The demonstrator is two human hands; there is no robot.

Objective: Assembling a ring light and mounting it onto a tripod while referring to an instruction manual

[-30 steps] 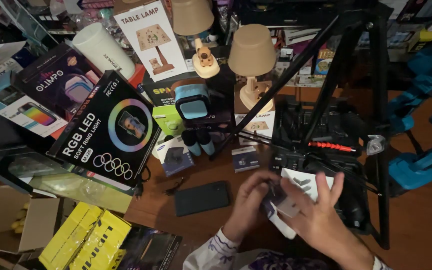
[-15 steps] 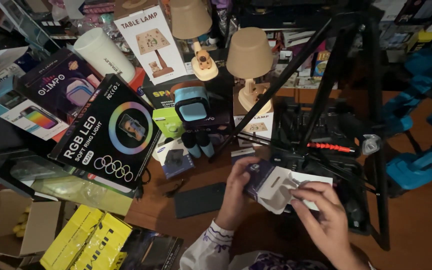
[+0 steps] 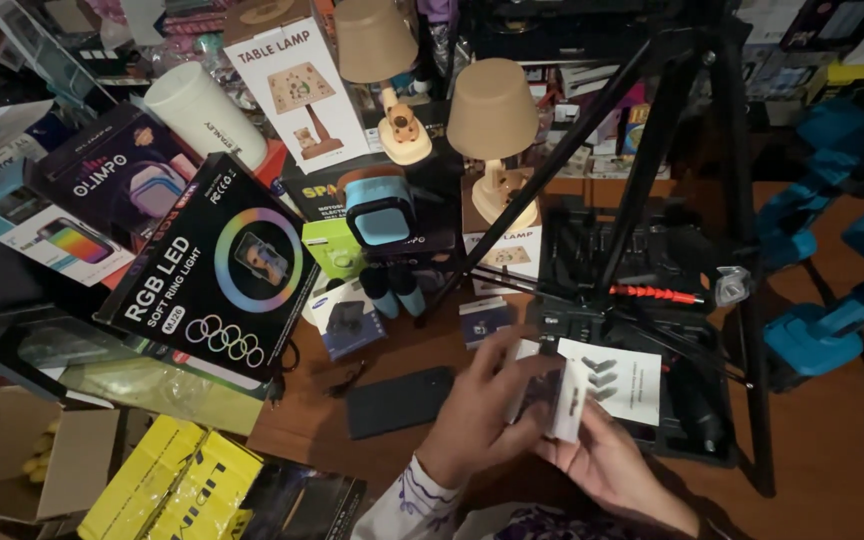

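Both my hands hold a small white paper leaflet (image 3: 607, 380) with dark product pictures, over the brown table. My left hand (image 3: 482, 410) grips its left folded edge from above, fingers curled. My right hand (image 3: 612, 465) supports it from below, palm up. A black flat phone (image 3: 397, 400) lies on the table just left of my left hand. Under the leaflet sits an open black tool case (image 3: 642, 260).
A black tripod (image 3: 652, 150) stands over the case. A black ring-light box (image 3: 217, 270) leans at left, with yellow boxes (image 3: 167, 485) and a cardboard box (image 3: 17, 450) in front. Two beige table lamps (image 3: 492, 130), a teal speaker (image 3: 377, 210) and blue chairs (image 3: 832, 270) surround the table.
My hands have turned and folded the leaflet, so that its printed side now faces up and right. My left hand moved over its left edge.
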